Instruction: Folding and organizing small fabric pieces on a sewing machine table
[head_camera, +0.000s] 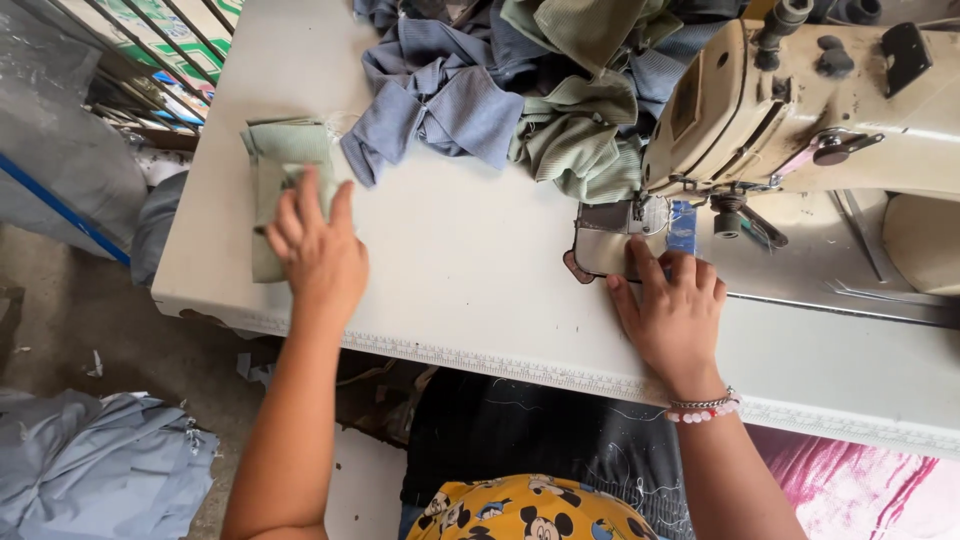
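Over at the table's (470, 270) near-left corner, the left hand (318, 252) rests flat, fingers (305, 195) spread, on a folded pale green ribbed fabric piece (280, 165). Meanwhile the right hand (675, 305) lies with fingers together on the metal plate (605, 250) under the cream sewing machine (810, 110), holding nothing.

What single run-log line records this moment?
left hand: on green fabric piece | right hand: at sewing machine plate | fabric pile: behind

Heap of blue and green garments (520, 90), top centre | grey-blue cloth pile (95, 465), floor, lower left | blue-edged plastic sheeting (60, 165), upper left
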